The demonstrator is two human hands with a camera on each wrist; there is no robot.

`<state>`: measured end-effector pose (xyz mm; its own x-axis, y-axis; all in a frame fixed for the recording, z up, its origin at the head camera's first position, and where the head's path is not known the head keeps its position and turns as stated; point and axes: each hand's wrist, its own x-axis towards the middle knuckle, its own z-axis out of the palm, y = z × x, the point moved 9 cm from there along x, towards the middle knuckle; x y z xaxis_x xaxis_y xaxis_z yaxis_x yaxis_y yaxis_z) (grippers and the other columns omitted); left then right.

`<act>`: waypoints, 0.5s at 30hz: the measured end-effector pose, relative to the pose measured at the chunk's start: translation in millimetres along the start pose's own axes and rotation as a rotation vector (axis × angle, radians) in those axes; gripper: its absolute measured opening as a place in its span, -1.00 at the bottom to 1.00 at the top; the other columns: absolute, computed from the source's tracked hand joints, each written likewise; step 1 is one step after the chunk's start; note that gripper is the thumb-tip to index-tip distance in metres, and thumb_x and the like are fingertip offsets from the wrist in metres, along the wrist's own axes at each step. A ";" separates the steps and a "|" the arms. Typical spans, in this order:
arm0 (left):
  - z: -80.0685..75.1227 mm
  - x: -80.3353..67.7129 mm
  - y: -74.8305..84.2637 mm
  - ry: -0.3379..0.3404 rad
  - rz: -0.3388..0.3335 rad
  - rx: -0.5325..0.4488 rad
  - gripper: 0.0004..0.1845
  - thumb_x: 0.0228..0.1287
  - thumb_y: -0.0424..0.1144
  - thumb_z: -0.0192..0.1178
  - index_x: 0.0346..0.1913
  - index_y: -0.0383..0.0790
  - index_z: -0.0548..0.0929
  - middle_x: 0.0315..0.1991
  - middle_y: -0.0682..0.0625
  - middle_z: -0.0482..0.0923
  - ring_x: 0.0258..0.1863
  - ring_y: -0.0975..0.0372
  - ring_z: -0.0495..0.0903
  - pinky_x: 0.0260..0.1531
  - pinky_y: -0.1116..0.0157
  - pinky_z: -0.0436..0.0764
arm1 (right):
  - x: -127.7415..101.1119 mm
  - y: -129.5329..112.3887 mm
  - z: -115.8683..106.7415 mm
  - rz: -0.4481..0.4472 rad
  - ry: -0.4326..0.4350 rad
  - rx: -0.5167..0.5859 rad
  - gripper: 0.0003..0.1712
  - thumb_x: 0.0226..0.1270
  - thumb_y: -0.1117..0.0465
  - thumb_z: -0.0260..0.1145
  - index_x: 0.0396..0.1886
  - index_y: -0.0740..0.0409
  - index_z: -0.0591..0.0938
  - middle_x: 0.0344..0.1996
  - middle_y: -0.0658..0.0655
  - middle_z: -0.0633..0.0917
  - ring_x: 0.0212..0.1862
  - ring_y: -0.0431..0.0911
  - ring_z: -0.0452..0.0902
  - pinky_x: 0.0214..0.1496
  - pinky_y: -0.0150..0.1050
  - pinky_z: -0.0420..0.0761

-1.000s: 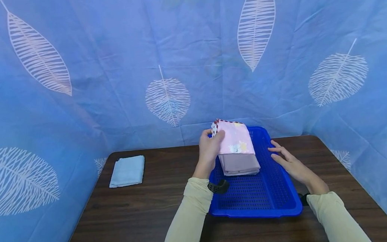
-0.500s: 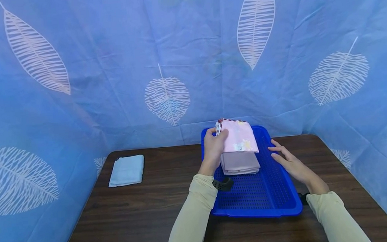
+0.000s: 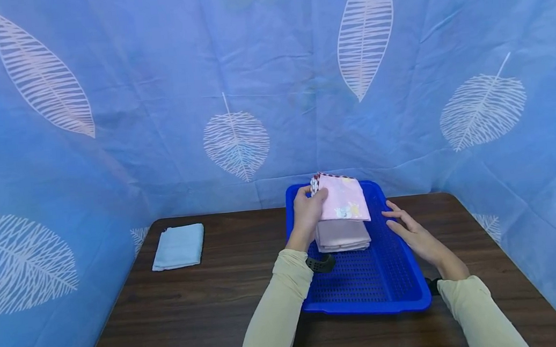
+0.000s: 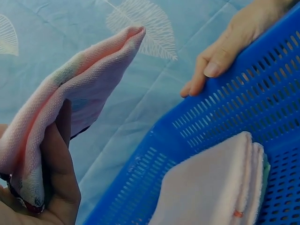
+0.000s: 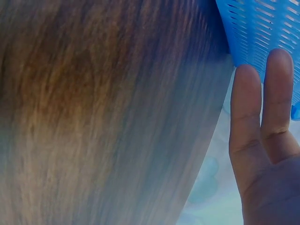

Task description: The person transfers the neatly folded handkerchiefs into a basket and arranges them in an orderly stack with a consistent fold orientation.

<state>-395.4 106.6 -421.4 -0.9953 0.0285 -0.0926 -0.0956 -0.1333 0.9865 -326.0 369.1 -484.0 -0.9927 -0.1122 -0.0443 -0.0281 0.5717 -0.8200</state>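
Two hands work at a blue basket (image 3: 363,291) on a dark wooden table (image 3: 204,302). The left hand (image 3: 310,214) grips a folded pink cloth (image 3: 343,201) by its left edge, thumb on top and fingers underneath, holding it lifted and tilted above the far part of the basket. In the left wrist view the same cloth (image 4: 70,93) is seen edge-on, its folded layers pinched between thumb and fingers of the left hand (image 4: 51,187). The right hand (image 3: 413,231) lies with fingers straight and slightly spread along the right rim of the basket, touching it and holding nothing; the right wrist view shows two straight fingers (image 5: 262,117) beside the basket's perforated wall (image 5: 262,23). Directly beneath the lifted cloth, a stack of folded pale pink cloths (image 3: 342,234) rests on the basket floor, near the far end. Both forearms wear pale yellow sleeves (image 3: 278,313), and a black band (image 3: 319,263) sits at the left wrist. Well apart, at the table's far left corner, lies a folded light blue cloth (image 3: 178,246). Blue fabric printed with white leaves (image 3: 237,138) forms the backdrop on three sides.
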 end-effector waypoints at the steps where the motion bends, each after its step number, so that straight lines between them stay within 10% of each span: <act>1: 0.3 0.4 -1.2 0.000 0.000 0.000 -0.56 0.31 -0.12 0.29 0.17 -0.24 0.53 -0.02 -0.15 0.68 -0.18 0.18 0.71 -0.16 0.23 0.72 | -0.1 0.0 0.2 0.002 0.002 0.001 -0.25 0.63 -0.23 -0.06 0.57 0.12 0.20 0.70 0.08 -0.25 0.64 0.41 -0.38 0.37 0.66 -0.14; 15: -3.2 9.1 -28.6 0.007 -0.050 -0.046 -0.57 0.34 -0.11 0.27 0.18 -0.22 0.55 0.15 -0.14 0.62 0.08 0.10 0.65 0.17 0.08 0.63 | -1.0 -1.2 1.0 0.001 0.001 0.013 -0.29 0.65 -0.18 -0.06 0.58 0.11 0.20 0.70 0.10 -0.23 0.63 0.42 -0.36 0.36 0.66 -0.11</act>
<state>-401.8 107.6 -450.9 -0.9893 0.0291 -0.1429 -0.1458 -0.1769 0.9734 -324.8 367.6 -483.5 -0.9929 -0.1104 -0.0445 -0.0254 0.5612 -0.8273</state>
